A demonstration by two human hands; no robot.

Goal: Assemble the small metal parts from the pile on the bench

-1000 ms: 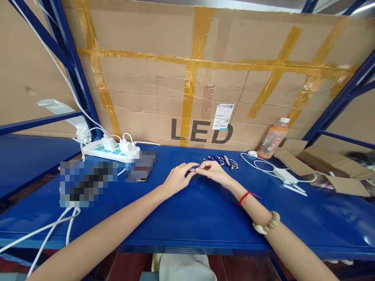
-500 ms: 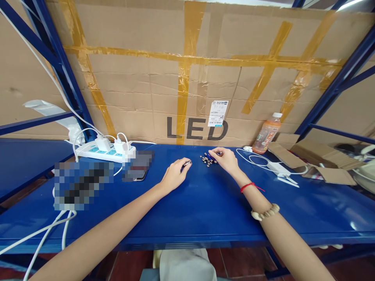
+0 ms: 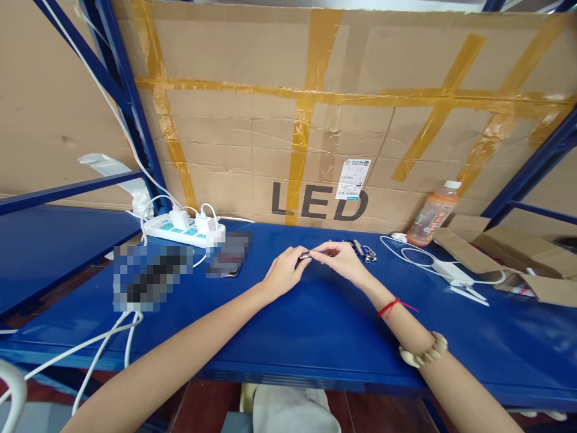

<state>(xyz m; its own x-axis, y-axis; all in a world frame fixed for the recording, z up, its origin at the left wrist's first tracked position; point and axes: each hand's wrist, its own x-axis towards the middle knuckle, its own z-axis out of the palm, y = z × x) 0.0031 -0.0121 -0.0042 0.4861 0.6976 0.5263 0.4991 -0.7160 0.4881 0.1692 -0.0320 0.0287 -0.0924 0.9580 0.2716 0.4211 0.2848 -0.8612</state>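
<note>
My left hand (image 3: 285,272) is closed around a small shiny metal cylinder (image 3: 305,255), held just above the blue table (image 3: 288,319). From the right, my right hand (image 3: 345,263) reaches the cylinder's end with thumb and fingertips pinched together. Whatever lies in that pinch is too small to make out. Behind my right hand is a group of small metal pieces (image 3: 369,255), partly covered by the fingers. A short silvery rod (image 3: 358,248) lies among them.
To the left are a white power strip (image 3: 184,232) with plugs, a blurred-out phone-like object (image 3: 231,255) and white cables (image 3: 85,346). A drink bottle (image 3: 433,215), a white charger (image 3: 452,272) and an open cardboard box (image 3: 532,258) sit right. A large cardboard sheet (image 3: 252,144) stands behind.
My right hand has moved left from the small metal pieces to the cylinder in my left hand. The whole view has shifted, so the scene sits farther right.
</note>
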